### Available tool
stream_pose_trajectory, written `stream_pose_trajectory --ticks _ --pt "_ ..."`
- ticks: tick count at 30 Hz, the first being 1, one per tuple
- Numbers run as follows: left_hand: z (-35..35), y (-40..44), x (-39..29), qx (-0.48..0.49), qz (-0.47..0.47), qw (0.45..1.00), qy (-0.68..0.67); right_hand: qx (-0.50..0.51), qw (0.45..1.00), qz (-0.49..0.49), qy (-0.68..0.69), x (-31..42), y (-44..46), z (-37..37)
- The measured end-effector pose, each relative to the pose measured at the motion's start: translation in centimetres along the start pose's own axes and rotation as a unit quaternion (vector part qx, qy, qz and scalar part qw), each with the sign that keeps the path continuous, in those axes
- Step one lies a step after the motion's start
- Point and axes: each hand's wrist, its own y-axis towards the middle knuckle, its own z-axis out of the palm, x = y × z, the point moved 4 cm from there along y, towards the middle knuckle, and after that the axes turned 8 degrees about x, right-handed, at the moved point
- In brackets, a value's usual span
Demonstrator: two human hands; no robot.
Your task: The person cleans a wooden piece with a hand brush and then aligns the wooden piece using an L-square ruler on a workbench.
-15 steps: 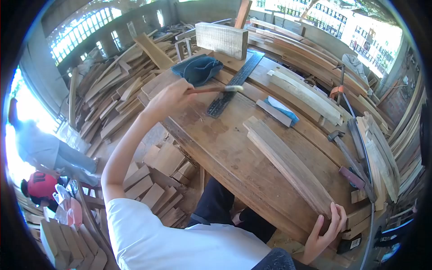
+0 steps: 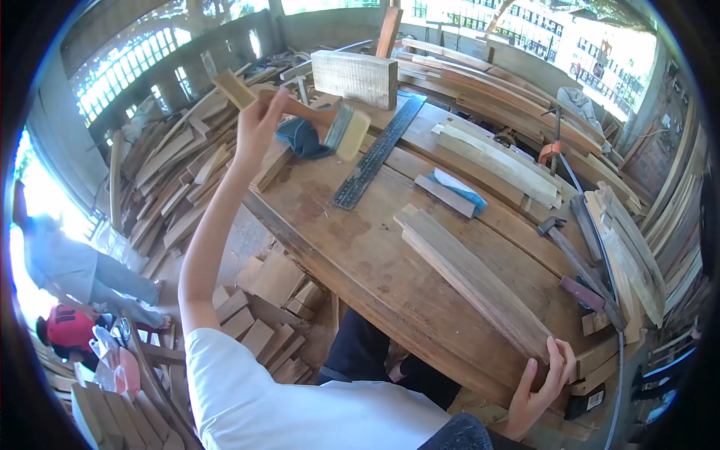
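Note:
My left hand (image 2: 260, 124) is raised over the bench's far left part, closed round the handle of a wide brush (image 2: 344, 132). The brush's pale bristles face right, in front of a dark blue cloth (image 2: 301, 138). My right hand (image 2: 546, 381) touches the near end of a long wooden piece (image 2: 472, 277) with its fingers apart. This piece lies slantwise on the wooden bench (image 2: 345, 259). A dark ruler (image 2: 381, 150) lies behind it, beside a small block with blue-and-white sandpaper or cloth (image 2: 452, 193).
A hammer (image 2: 574, 259) lies at the bench's right. A thick block (image 2: 354, 79) stands at the back. Wood piles (image 2: 176, 172) lie left, with cut blocks (image 2: 259, 322) below the bench. A person (image 2: 71, 255) and someone in a red cap (image 2: 69, 326) are at far left.
My left hand has lifted the brush up and turned it, so its broad side now shows. The view has shifted slightly. My right hand stays at the wooden piece's near end.

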Motion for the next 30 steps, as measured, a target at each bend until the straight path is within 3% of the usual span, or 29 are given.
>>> stream_pose_trajectory --ticks 2,6,15,21,26,30 --pt "1.7 0.8 -0.1 0.037 0.062 0.990 0.121 0.000 1.000 -0.004 -0.009 0.0 0.1 0.0" --pt "3.9 2.3 0.2 0.055 0.152 0.981 0.111 0.001 1.000 -0.006 -0.007 -0.2 0.1 0.0" --pt "7.9 2.7 -1.5 0.065 0.169 0.956 0.232 -0.008 1.000 -0.012 0.000 -0.1 0.1 -0.1" --pt "9.6 2.8 -3.6 0.150 0.281 0.922 0.220 0.000 1.000 0.003 -0.014 0.0 -0.1 -0.3" --pt "10.9 3.9 -4.0 0.207 0.272 0.926 0.160 0.000 1.000 0.005 0.002 -0.1 -0.2 -0.3" --pt "12.3 4.6 -3.5 0.255 0.189 0.939 0.134 -0.004 1.000 -0.006 -0.002 -0.3 -0.2 -0.3"
